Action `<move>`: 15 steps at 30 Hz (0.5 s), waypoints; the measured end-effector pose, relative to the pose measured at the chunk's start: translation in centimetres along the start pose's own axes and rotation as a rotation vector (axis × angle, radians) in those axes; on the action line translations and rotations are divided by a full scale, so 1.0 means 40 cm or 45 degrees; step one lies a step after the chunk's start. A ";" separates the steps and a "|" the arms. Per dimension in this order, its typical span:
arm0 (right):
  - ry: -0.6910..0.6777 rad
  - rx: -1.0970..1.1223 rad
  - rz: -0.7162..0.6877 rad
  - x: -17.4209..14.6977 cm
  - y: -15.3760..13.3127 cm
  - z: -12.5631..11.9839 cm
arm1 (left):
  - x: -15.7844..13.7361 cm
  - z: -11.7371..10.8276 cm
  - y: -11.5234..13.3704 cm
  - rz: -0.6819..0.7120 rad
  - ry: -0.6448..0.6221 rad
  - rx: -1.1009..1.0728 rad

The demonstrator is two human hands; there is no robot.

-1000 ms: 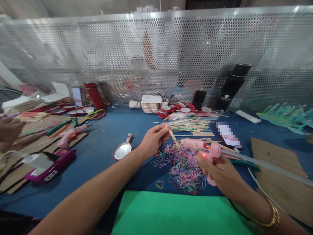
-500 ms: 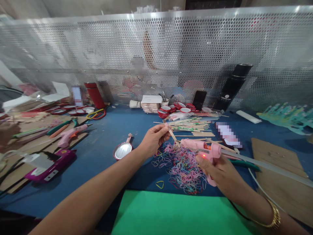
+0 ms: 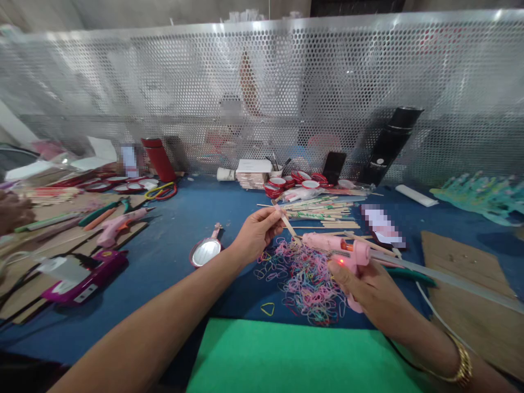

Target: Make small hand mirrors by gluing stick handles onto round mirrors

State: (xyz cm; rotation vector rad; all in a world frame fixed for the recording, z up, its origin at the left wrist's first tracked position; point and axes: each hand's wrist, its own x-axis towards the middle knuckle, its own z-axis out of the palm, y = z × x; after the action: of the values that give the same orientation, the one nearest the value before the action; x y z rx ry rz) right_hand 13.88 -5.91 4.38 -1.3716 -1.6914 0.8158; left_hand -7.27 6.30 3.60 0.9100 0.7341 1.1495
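Between the thumb and fingers of my left hand (image 3: 262,232) is a flat wooden stick (image 3: 290,226), slanting down to the right. My right hand (image 3: 364,284) is wrapped round a pink glue gun (image 3: 333,245) with a lit red light and a long clear glue stick (image 3: 442,275) out of its back. The gun's nozzle is at the stick's lower end; whether they touch I cannot tell. Below both lies a heap of coloured rubber bands (image 3: 313,286). A small round mirror with a handle (image 3: 207,252) rests left of my left hand.
A green sheet (image 3: 303,357) lies at the front edge. Wooden sticks (image 3: 323,207), red-rimmed round mirrors (image 3: 276,183), a phone (image 3: 382,226) and a black flask (image 3: 388,147) sit beyond. At left are a purple power strip (image 3: 85,278), another glue gun (image 3: 118,226) and another person's hand (image 3: 16,210).
My two hands, the stick and the glue gun stay almost in place. At the far left, the other person's hand has shifted slightly.
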 end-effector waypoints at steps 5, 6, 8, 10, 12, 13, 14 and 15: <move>-0.014 -0.013 -0.030 0.000 0.004 -0.001 | -0.001 0.000 0.000 -0.001 0.009 -0.016; -0.016 -0.019 -0.029 0.000 0.004 -0.001 | 0.000 0.000 0.000 -0.001 0.010 -0.018; -0.020 -0.028 -0.031 -0.001 0.005 -0.001 | 0.000 0.000 0.000 0.000 0.013 -0.021; -0.014 -0.028 -0.046 -0.001 0.004 -0.002 | 0.001 0.000 0.001 -0.001 0.017 -0.026; -0.006 -0.023 -0.059 -0.001 0.002 -0.003 | 0.001 0.001 0.001 0.002 0.019 -0.030; -0.002 -0.018 -0.056 -0.001 0.002 -0.003 | 0.001 0.001 0.002 0.006 0.019 -0.029; -0.005 -0.014 -0.048 0.000 0.001 -0.003 | 0.001 0.002 0.002 0.012 0.018 -0.026; -0.008 -0.008 -0.035 0.000 0.001 -0.003 | 0.001 0.002 0.003 0.019 0.017 -0.022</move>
State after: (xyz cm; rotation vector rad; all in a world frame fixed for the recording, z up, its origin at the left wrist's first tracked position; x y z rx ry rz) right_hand 14.02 -5.90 4.40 -1.3483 -1.7157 0.8008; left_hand -7.25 6.32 3.73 0.8955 0.7283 1.1739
